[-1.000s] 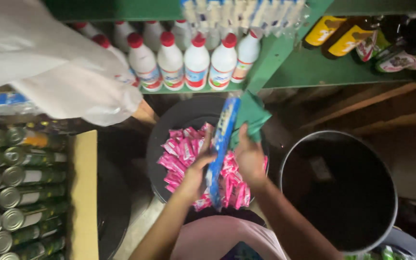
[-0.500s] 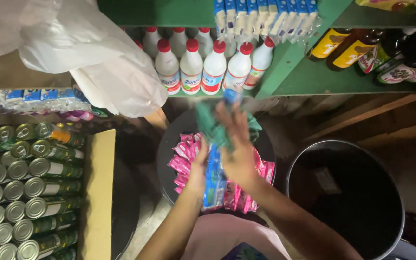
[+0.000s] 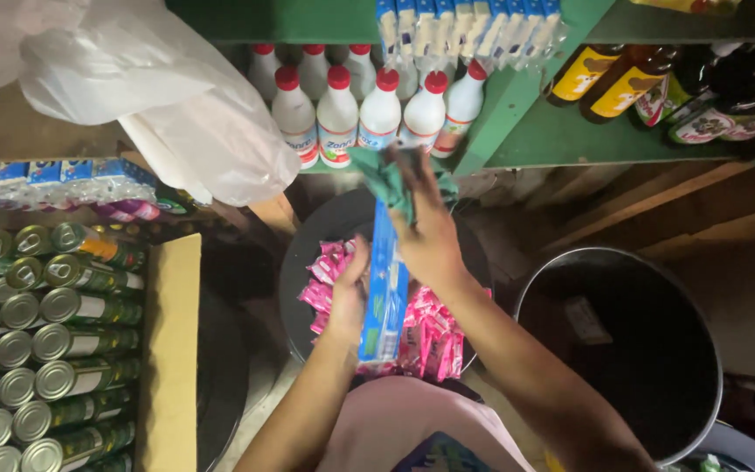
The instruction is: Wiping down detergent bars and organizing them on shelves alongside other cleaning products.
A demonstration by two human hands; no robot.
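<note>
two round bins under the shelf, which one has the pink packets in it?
The bin directly under the hands: pink packets fill it. The larger round bin to its right shows only a dark interior, no packets.

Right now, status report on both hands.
Left hand grips blue pack. Right hand rubs green cloth on it. Pink sachets beneath.

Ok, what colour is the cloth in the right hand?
Green; the cloth, bunched in the right hand, shows best in the head view.
</note>
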